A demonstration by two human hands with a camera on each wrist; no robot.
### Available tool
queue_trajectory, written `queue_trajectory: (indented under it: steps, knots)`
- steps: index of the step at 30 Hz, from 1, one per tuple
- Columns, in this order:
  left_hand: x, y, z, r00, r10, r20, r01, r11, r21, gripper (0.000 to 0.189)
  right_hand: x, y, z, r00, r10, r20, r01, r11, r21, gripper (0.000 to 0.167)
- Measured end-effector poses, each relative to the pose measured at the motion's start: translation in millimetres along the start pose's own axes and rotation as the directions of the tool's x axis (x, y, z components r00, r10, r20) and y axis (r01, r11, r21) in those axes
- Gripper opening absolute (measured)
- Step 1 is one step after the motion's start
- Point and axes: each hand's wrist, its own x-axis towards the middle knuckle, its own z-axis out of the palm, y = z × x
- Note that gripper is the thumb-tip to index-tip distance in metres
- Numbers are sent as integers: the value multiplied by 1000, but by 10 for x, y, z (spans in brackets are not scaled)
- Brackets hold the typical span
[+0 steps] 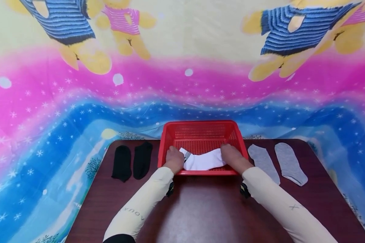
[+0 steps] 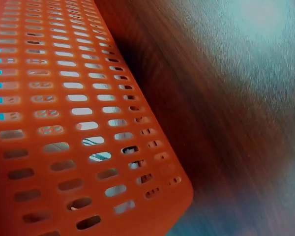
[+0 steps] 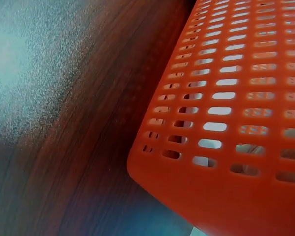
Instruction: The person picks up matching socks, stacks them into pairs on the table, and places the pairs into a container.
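Note:
Inside the red plastic basket (image 1: 200,130), a white sock (image 1: 202,161) with dark stripes near its left end stretches between the two hands. My left hand (image 1: 174,159) grips that striped end, close to the basket's left wall. At the opposite end, my right hand (image 1: 232,157) holds the sock near the right wall. Both wrist views face the perforated basket wall (image 2: 64,142), and only bits of white fabric show through its slots; the fingertips are mostly hidden.
Left of the basket lie two black socks (image 1: 121,162) on the dark wooden table (image 1: 197,209). Two grey socks (image 1: 290,163) lie to its right, one partly behind the right forearm. A colourful printed cloth (image 1: 188,87) hangs behind the table.

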Motion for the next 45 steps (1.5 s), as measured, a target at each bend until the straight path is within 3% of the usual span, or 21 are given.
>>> queue_trajectory:
  steps: [3, 6, 9, 13, 19, 22, 26, 29, 32, 33, 35, 38, 41, 43, 45]
  knots:
    - [25, -9, 14, 999, 22, 28, -26, 990, 139, 27, 37, -6, 27, 1000, -4, 14, 5, 999, -54, 36]
    - [23, -36, 20, 999, 34, 15, -36, 989, 147, 26, 48, -8, 46, 1000, -7, 11, 8, 997, -76, 47]
    - [-10, -69, -10, 995, 30, -92, -23, 997, 73, 38, 40, -3, 41, 1000, -23, 1, 23, 995, -98, 57]
    - [-131, -106, -164, 966, 34, -256, -51, 997, -61, 68, 13, -8, 0, 1000, -23, -8, 22, 993, -115, 64]
    - [-531, -208, -432, 931, 80, -356, -172, 957, -235, 71, -151, -68, -203, 995, -90, -45, 86, 992, -95, 49]
    - [-758, -304, -469, 894, 125, -430, -250, 936, -249, 55, -329, -39, -349, 975, -174, -140, 169, 985, -48, 41]
    - [-1001, -477, -418, 830, 178, -529, -336, 916, -220, 29, -626, 141, -502, 906, -266, -329, 273, 962, -25, 29]
    - [-1122, -617, -302, 776, 208, -595, -388, 902, -191, 26, -870, 365, -543, 850, -282, -446, 294, 955, -43, 22]
    - [-1210, -735, -135, 735, 243, -633, -442, 879, -176, 31, -1095, 632, -488, 824, -274, -496, 276, 958, -72, 18]
    - [-1233, -770, -69, 731, 256, -632, -456, 873, -174, 36, -1157, 717, -444, 822, -269, -501, 262, 961, -87, 17]
    - [-1272, -833, 62, 727, 281, -626, -478, 862, -168, 43, -1257, 879, -344, 846, -254, -469, 233, 967, -103, 17]
    - [-1298, -898, 233, 718, 316, -620, -496, 857, -137, 49, -1378, 1104, -173, 903, -224, -367, 192, 974, -121, 23]
    - [-1297, -917, 333, 696, 357, -623, -510, 857, -78, 54, -1478, 1312, 4, 940, -213, -265, 178, 973, -147, 32]
    - [-1291, -914, 372, 680, 380, -627, -511, 859, -33, 59, -1536, 1423, 118, 944, -234, -232, 196, 965, -173, 35]
    - [-1288, -905, 392, 673, 392, -627, -502, 865, 2, 65, -1580, 1503, 223, 932, -282, -229, 236, 949, -210, 36]
